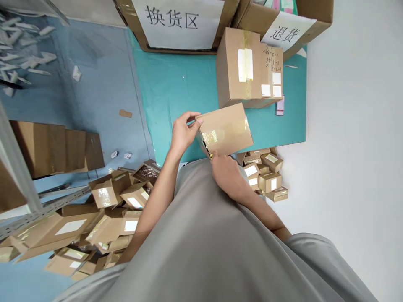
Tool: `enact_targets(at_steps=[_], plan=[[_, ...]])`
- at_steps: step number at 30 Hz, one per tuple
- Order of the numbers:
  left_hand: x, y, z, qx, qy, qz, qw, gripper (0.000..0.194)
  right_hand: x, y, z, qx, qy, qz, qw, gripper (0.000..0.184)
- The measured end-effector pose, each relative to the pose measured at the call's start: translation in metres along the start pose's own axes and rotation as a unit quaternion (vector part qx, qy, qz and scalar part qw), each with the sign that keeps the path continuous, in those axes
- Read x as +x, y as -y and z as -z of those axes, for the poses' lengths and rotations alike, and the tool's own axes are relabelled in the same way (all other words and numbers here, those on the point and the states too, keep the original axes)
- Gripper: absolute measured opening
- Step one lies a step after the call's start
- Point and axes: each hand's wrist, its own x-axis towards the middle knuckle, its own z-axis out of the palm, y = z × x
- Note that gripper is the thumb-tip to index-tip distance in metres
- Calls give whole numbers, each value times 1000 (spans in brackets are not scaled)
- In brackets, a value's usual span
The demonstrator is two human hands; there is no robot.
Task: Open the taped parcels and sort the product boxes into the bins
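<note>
From my end I see the small cardboard box (227, 130) at the near edge of the teal counter (176, 84), just in front of the grey shirt (201, 218); whether it rests there I cannot tell. Its long axis runs left to right, slanted so that the right end lies farther away, with a clear-taped broad face turned up. My left hand (182, 133) pinches the far left corner between thumb and fingers. My right hand (229, 174) has its fingers curled around a yellow-tipped tool (211, 156), mostly hidden, at the near left corner. Beyond the box stands a larger taped carton (237, 63).
</note>
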Motion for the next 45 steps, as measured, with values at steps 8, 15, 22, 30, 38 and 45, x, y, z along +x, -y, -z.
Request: enact_targets(at_steps=[8, 15, 22, 30, 38, 45], plan=[[-25, 8, 7, -21, 4, -5, 1000, 79, 11, -98, 5, 131, -180, -111, 969, 45], [-31, -38, -28, 130, -58, -90, 986, 61, 34, -181, -31, 217, -289, -65, 930, 48], [-18, -77, -129, 247, 79, -161, 952, 38, 43, -198, -31, 239, -250, -4, 938, 52], [-16, -65, -137, 199, 61, -117, 971, 33, 53, -192, 0, 193, -168, 11, 967, 58], [-17, -66, -136, 195, 69, -108, 972, 33, 62, -188, 11, 167, -146, 2, 975, 57], [-17, -65, -136, 185, 72, -110, 974, 33, 66, -157, 38, 117, -88, -62, 987, 52]])
